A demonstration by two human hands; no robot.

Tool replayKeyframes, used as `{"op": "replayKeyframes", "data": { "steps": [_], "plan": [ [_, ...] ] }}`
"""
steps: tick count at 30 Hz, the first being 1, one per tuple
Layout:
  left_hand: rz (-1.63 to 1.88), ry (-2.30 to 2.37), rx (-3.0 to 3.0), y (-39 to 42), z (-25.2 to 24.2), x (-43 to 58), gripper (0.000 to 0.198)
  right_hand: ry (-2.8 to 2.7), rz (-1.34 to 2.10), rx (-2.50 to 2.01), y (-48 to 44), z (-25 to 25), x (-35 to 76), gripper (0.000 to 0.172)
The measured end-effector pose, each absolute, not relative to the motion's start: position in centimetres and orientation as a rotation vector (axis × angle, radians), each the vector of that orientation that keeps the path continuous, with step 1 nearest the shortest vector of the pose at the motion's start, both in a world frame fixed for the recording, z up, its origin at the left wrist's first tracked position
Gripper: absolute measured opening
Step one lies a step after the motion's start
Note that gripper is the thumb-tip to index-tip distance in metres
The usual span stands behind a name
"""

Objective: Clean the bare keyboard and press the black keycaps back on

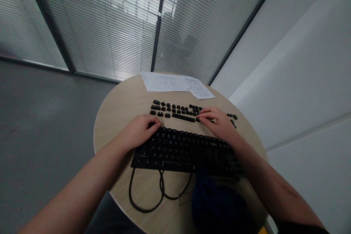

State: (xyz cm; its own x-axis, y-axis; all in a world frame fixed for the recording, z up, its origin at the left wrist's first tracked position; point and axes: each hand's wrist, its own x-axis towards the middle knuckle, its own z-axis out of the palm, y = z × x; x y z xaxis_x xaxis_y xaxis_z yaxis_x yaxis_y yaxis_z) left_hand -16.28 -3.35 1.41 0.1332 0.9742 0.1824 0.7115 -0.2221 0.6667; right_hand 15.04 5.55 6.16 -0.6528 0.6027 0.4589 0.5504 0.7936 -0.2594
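A black keyboard (175, 146) lies on the round table, many of its key positions bare, especially in the front rows. My left hand (141, 129) is closed at its far left corner, fingers curled and thumb along the edge. Beyond the keyboard, loose black keycaps sit in rows, with a long spacebar keycap (183, 117) among them. Over the right part of these rows is my right hand (215, 120), thumb and fingers pinched at a small keycap (197, 119). That hand covers some of the keycaps behind it.
White printed sheets (167, 82) lie at the far edge of the wooden table (115, 113). A black cable (145, 210) loops in front of the keyboard. Near the front right is a dark blue cloth-like bundle (216, 204). Glass panels with blinds (115, 33) and a white wall (301, 80) stand behind.
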Motion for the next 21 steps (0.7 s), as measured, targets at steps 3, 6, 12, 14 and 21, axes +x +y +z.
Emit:
{"op": "replayKeyframes", "data": {
  "steps": [3,6,12,14,21],
  "plan": [
    [0.828,1.618,2.01,-3.3,1.2,-16.4,0.033,-2.492,-0.01,-1.08,11.8,6.7,14.3,0.017],
    [0.824,1.616,2.012,-3.3,1.2,-16.5,0.033,-2.557,-0.036,-1.387,16.8,6.1,12.8,0.02],
    [0.824,1.593,2.019,-3.3,1.3,-16.4,0.031,-2.617,-0.013,-1.596,20.6,4.2,10.5,0.023],
    [0.837,1.574,2.017,-3.3,1.3,-16.4,0.031,-2.642,-0.007,-1.608,20.9,4.1,10.3,0.023],
    [0.825,1.569,2.027,-3.3,1.3,-16.4,0.031,-2.729,0.028,-1.54,21.6,4.1,10.6,0.021]
  ]
}}
